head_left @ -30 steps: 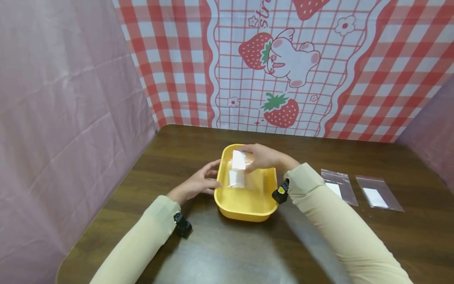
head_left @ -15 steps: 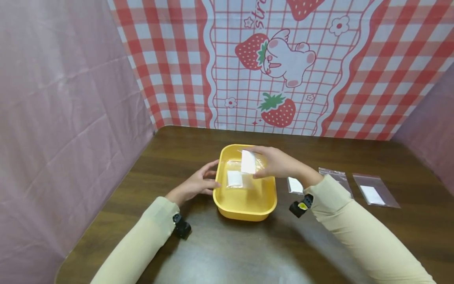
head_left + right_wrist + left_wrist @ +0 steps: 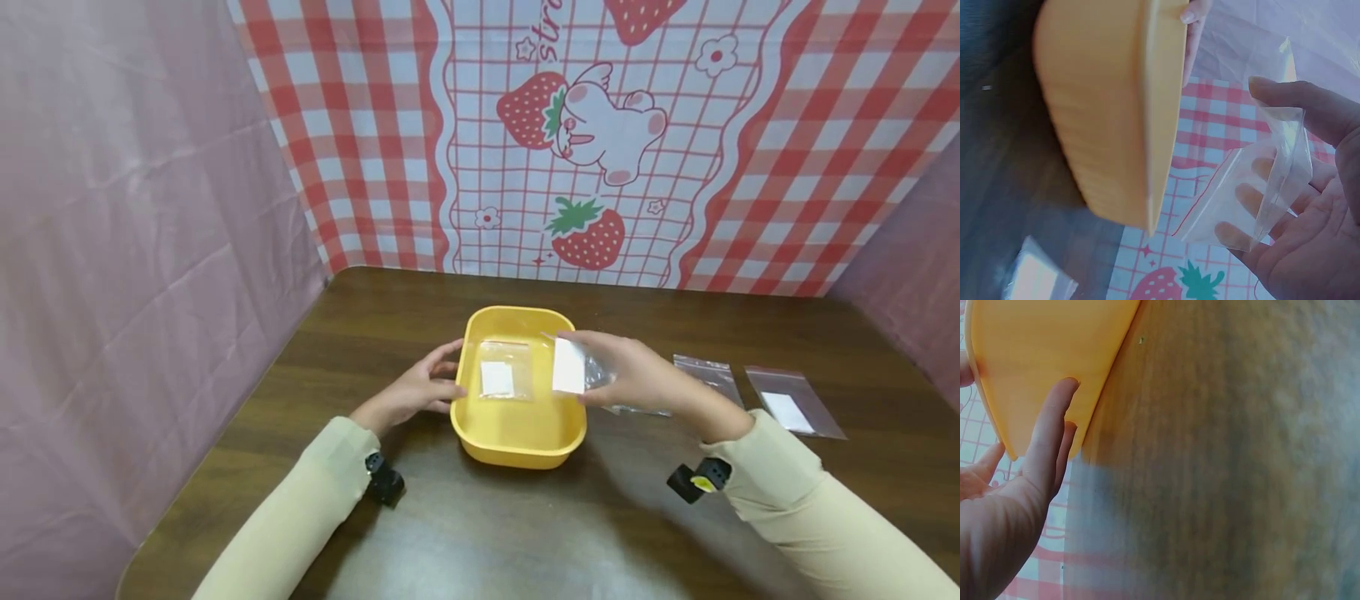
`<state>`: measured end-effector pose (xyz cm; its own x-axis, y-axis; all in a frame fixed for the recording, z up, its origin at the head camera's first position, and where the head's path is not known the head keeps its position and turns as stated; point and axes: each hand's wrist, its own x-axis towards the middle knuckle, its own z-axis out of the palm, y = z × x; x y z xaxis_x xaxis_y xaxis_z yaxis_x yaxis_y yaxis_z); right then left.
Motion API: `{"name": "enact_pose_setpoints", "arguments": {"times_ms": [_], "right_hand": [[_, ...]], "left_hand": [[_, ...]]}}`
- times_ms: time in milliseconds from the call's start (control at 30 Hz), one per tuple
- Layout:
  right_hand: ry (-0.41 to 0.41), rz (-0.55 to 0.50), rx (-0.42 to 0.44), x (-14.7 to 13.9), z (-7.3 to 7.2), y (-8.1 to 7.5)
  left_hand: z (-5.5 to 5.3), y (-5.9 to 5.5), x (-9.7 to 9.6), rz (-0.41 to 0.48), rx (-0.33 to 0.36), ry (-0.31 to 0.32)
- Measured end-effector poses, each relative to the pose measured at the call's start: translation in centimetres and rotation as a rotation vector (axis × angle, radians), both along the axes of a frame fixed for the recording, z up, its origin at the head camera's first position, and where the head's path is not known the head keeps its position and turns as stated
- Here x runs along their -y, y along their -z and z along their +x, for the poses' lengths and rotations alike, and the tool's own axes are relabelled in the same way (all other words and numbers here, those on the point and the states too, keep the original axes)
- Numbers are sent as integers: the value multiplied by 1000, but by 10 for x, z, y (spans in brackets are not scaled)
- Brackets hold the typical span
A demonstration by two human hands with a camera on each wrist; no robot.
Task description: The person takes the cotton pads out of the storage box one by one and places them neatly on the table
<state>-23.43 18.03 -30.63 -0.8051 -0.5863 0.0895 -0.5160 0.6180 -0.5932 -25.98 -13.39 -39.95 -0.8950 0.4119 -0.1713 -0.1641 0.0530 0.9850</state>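
Observation:
A yellow plastic tub (image 3: 517, 460) stands on the table, and in it lies a clear zip bag (image 3: 522, 371) with a white square inside. My left hand (image 3: 408, 392) rests along the tub's left wall, thumb by the rim; in the left wrist view its fingers (image 3: 1054, 425) are straight against the outside. Over the tub's right rim, my right hand (image 3: 630, 371) pinches another clear zip bag (image 3: 568, 365) with a white square. In the right wrist view this bag (image 3: 1229, 194) shows its red zip line, held between thumb and fingers.
To the right on the brown table (image 3: 480, 533) lie more zip bags, one at the far right (image 3: 786, 412), one beside it (image 3: 708, 375), and one partly hidden behind my right hand. A checked strawberry cloth (image 3: 600, 167) hangs behind, a pink curtain (image 3: 150, 250) at left.
My right hand has moved right with its zip bag, from over the bag in the tub to the tub's right rim. The left hand has stayed at the tub's left side.

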Motion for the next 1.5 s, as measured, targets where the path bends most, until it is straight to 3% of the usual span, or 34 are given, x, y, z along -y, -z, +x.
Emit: {"name": "enact_pose_setpoints", "arguments": {"times_ms": [267, 500, 633, 867, 1167, 1500], "right_hand": [[11, 29, -91, -31, 24, 18], [27, 45, -97, -55, 44, 39], [25, 57, -88, -66, 51, 53], [-1, 118, -163, -81, 59, 70], [-32, 137, -70, -88, 63, 84], [-89, 138, 7, -95, 62, 89]], "left_hand": [[0, -1, -2, -12, 2, 5], [2, -4, -1, -27, 7, -2], [1, -4, -1, -24, 9, -2], [0, -3, 0, -16, 15, -9], [1, -2, 1, -4, 7, 6], [2, -3, 0, -9, 16, -4]]}}
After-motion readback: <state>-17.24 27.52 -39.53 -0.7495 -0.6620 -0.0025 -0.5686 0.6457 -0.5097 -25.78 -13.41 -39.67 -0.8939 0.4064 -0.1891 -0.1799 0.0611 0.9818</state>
